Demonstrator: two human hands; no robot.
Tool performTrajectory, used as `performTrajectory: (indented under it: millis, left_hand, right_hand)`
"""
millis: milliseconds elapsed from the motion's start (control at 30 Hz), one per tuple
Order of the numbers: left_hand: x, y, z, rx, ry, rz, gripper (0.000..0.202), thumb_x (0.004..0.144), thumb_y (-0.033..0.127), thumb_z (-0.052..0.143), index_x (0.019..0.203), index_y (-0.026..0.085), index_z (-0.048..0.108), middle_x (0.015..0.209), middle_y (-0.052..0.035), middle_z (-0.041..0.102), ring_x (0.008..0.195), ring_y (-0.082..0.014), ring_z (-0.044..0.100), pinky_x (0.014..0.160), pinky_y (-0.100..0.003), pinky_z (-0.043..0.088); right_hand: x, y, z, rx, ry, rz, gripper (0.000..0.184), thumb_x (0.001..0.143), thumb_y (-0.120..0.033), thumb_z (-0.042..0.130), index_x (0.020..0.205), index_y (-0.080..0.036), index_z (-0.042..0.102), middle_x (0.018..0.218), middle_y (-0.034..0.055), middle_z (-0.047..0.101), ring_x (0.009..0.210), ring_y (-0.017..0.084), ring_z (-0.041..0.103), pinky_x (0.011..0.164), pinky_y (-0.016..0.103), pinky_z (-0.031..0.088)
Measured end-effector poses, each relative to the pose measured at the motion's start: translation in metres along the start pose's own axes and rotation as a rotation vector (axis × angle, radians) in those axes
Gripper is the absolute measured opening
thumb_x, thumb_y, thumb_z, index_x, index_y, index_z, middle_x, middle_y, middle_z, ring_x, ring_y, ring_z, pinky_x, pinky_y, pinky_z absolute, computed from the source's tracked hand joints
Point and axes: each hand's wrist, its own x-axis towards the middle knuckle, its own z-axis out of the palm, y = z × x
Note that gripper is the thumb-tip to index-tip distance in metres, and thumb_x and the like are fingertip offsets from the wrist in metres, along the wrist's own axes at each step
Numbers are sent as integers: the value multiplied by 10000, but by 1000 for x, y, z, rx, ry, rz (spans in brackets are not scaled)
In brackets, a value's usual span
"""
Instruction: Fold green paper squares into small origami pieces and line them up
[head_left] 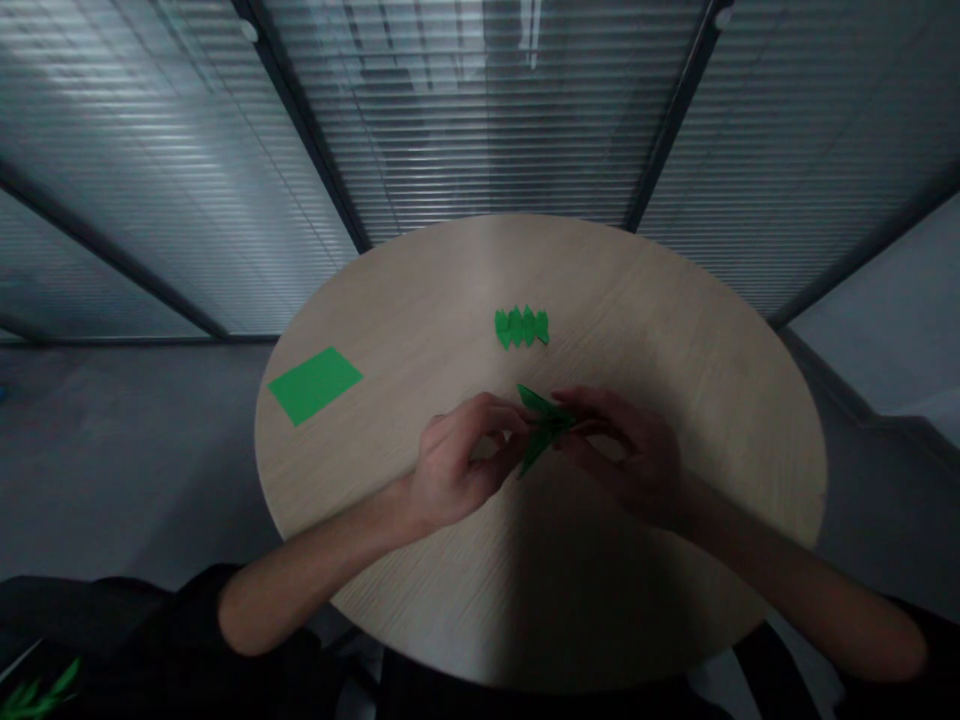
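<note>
Between my two hands, above the middle of the table, is a folded piece of green paper (546, 428) with pointed flaps spreading to the left. My left hand (471, 455) pinches it from the left, thumb and fingertips at the inner side of the flaps. From the right, my right hand (626, 450) grips its narrower end between thumb and fingers. The fingertips hide part of the folds. Just beyond the hands lies a zigzag-shaped green paper piece (522, 327), made of several pointed sections side by side.
A flat green paper sheet (316, 385) lies near the left edge of the round wooden table (420, 290). Glass partitions with blinds (495, 150) stand behind the table. A dark shadow covers the table's near right part.
</note>
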Motion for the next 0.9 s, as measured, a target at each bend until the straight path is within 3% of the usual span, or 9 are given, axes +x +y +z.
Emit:
performTrajectory:
  millis: [233,433,667,800,900]
  left_hand:
    - [3,1,2,-74,-47,-77,131,927,121,701,999,191,617,911,-65,757,720,-135,734,582,-219,613]
    - [2,-2,3,-119,-100,-90,189,915,115,703,1067,194,624,918,-59,730,736,-139,719,604,-238,620]
    - [2,-1,2,-106,-108,-105,120,938,153,686,1042,184,634,896,-66,734,627,-110,674,505,-206,562]
    - [2,0,1,-114,-111,-131,148,919,124,700,1036,190,636,921,-70,744,647,-113,676,512,-205,563]
    - [1,-1,1,-124,-103,-136,174,911,105,716,1041,188,635,933,-75,746,632,-109,662,507,-210,547]
  right_hand:
    - [4,-2,-1,7,-47,-15,261,939,-217,743,1199,-230,745,1062,53,795,865,169,796,741,266,693]
    - [3,-2,-1,-49,-56,-83,264,946,-173,724,1202,-237,733,1054,40,798,871,157,789,750,255,684]
    - [-2,1,-1,-161,-23,-152,239,956,-202,715,1192,-240,714,1058,38,825,881,186,812,788,298,692]
    - [-3,1,-1,-141,-13,-61,348,916,-227,769,1253,-230,680,1038,43,830,816,190,820,754,299,698]
    - [-1,1,-1,-61,-36,17,250,903,-244,786,1141,-219,714,971,27,828,775,179,814,724,276,691]
